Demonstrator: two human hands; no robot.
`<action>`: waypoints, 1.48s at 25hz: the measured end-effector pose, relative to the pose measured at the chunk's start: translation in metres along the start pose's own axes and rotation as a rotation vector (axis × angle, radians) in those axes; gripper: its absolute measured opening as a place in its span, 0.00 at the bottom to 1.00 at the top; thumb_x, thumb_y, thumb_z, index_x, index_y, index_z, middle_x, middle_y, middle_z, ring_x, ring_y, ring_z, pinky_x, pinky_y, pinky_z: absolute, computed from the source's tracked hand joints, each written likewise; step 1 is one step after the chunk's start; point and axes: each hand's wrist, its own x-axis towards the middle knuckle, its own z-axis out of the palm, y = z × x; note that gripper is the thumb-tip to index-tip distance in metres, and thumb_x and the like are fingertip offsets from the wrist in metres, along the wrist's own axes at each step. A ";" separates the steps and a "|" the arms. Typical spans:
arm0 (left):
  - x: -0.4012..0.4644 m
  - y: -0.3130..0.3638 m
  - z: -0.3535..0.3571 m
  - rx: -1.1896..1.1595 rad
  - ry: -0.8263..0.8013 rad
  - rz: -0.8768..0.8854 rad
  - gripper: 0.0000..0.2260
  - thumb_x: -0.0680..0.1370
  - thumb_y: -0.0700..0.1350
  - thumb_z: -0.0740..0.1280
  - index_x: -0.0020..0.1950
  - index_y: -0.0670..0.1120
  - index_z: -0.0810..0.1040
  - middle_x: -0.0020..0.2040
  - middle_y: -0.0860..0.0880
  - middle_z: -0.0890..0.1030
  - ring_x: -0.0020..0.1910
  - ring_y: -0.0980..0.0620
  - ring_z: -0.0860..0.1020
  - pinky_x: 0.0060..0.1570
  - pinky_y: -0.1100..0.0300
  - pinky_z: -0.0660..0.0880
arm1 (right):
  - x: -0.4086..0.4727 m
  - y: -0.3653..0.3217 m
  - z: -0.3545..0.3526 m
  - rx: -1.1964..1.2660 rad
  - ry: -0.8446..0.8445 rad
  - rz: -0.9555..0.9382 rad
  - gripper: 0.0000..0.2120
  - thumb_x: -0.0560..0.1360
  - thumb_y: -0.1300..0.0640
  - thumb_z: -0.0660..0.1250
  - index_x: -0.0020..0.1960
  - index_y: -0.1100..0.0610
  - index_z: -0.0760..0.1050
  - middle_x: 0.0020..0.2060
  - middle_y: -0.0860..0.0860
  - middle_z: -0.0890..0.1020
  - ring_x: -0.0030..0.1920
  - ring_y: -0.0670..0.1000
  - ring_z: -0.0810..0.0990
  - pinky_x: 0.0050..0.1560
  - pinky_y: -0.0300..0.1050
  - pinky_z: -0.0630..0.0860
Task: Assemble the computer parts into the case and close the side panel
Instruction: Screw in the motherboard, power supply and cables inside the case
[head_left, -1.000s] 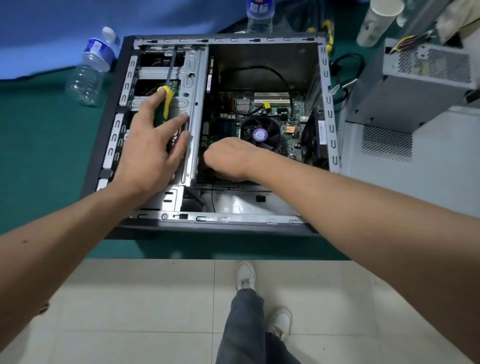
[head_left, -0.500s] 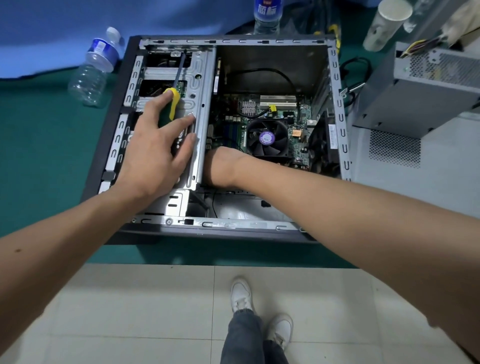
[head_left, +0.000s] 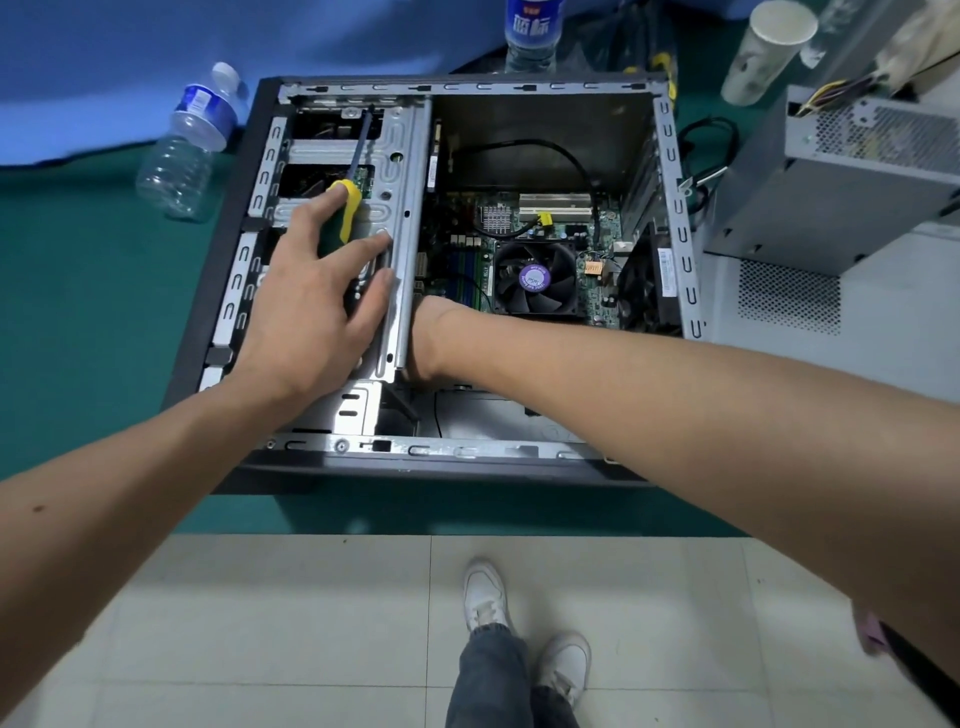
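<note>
Only the head cam here, looking straight down at the open computer case (head_left: 223, 291), which lies on its side in the upper middle of the frame with the side panel off. The left hand (head_left: 317, 306) lies flat with fingers spread over the silver drive cage (head_left: 400, 171) on the case's left side, and a yellow-handled screwdriver (head_left: 349, 208) sits under its index finger; it looks pinned rather than gripped, so call that hand wide open. The right hand (head_left: 423, 338) disappears under the cage edge at center frame, fingers hidden, so I can't tell what it's doing or holding. My guess on handling: the case is stiff sheet steel, heavy-ish, with stamped edges that could nick you, so the frame rails are the place to grab. The motherboard (head_left: 597, 244) and CPU fan (head_left: 535, 280) look fragile, hands off those. A loose power supply (head_left: 841, 171) sits upper right, still outside the case, so there's plenty left to do. Everything rests on a green mat (head_left: 78, 312), with a plastic water bottle (head_left: 187, 150) upper left, a paper cup (head_left: 763, 52) top right, and pale floor tiles (head_left: 260, 623) along the bottom, where the person's shoes show.
</note>
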 end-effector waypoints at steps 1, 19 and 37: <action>0.000 0.000 0.000 0.002 0.002 0.002 0.17 0.81 0.50 0.64 0.68 0.45 0.77 0.76 0.43 0.62 0.75 0.46 0.62 0.72 0.50 0.65 | -0.001 0.001 0.001 0.018 -0.004 -0.009 0.19 0.83 0.56 0.54 0.72 0.57 0.69 0.72 0.54 0.70 0.70 0.56 0.69 0.68 0.50 0.67; 0.000 -0.003 0.002 0.019 0.000 0.001 0.18 0.82 0.51 0.64 0.68 0.45 0.77 0.76 0.44 0.61 0.75 0.48 0.62 0.72 0.59 0.60 | -0.006 0.014 0.025 0.937 0.524 0.280 0.11 0.77 0.66 0.61 0.51 0.51 0.65 0.37 0.48 0.72 0.38 0.50 0.72 0.38 0.39 0.67; 0.000 0.000 0.001 0.014 0.004 -0.017 0.17 0.81 0.51 0.64 0.68 0.46 0.77 0.76 0.44 0.62 0.75 0.49 0.63 0.70 0.63 0.59 | -0.016 0.001 0.020 0.825 0.571 0.350 0.05 0.75 0.65 0.61 0.45 0.57 0.70 0.40 0.51 0.76 0.40 0.54 0.73 0.41 0.42 0.66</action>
